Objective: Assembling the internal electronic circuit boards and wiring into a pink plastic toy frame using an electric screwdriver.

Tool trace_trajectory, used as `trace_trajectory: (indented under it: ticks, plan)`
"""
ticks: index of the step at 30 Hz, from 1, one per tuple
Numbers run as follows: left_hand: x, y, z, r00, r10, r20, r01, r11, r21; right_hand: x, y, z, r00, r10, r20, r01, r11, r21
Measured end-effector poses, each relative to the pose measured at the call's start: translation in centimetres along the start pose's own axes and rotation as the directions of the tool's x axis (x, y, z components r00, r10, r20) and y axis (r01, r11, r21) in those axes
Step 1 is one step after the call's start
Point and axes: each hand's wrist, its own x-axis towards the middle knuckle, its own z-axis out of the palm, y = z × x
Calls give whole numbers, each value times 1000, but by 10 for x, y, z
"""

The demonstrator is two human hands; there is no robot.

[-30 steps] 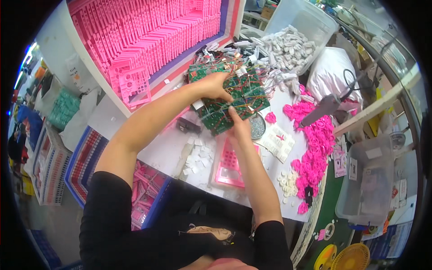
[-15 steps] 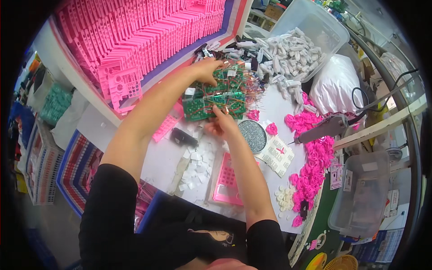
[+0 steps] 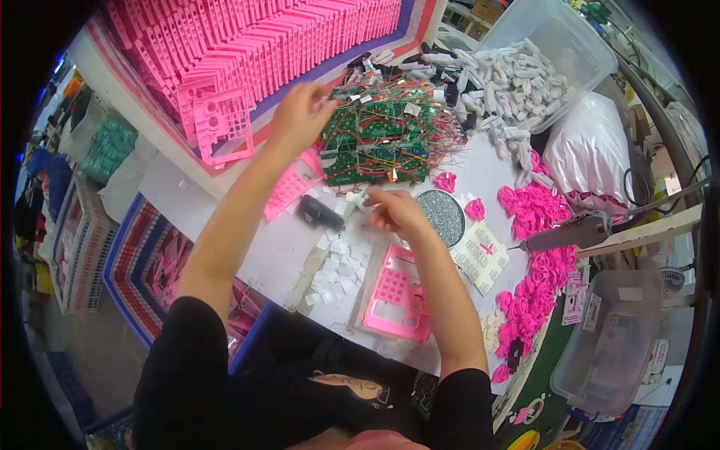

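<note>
The left hand (image 3: 300, 114) is open, fingers spread, at the upper left edge of a stack of green circuit boards (image 3: 375, 154) trailing thin wires; whether it touches them I cannot tell. The boards lie on the counter (image 3: 255, 259), to the right of that hand and just above the right hand (image 3: 400, 212). The right hand's fingers are half curled and blurred, so I cannot tell whether they hold something small. Close to the right of this hand sits a round dish (image 3: 464, 219) of small silvery pieces; to its left lie a black block (image 3: 321, 213) and, farther out, a pink grid panel (image 3: 289, 191). Below it are scattered white squares (image 3: 337, 277) and a pink frame (image 3: 394, 289). Well to its right, a corded electric screwdriver (image 3: 562, 236) hangs by a heap of pink loops (image 3: 529, 281). Beyond the left hand, pink housings (image 3: 292, 60) stand in rows.
</note>
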Motion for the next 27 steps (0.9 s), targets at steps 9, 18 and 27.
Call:
trace_trajectory:
  ticks: [9, 18, 27]
  plan:
    - [-77, -16, 28, 892, -335, 303, 201, 895, 398, -63, -20, -27, 928, -358, -108, 350, 933, -86]
    - [-57, -15, 57, 915, -289, 281, 214, 940, 267, -183, 84, -69, 895, -342, -287, 335, 939, -75]
    - [-75, 17, 55, 968, -220, 117, 190, 955, 225, -217, 117, -55, 884, -322, -338, 363, 929, 65]
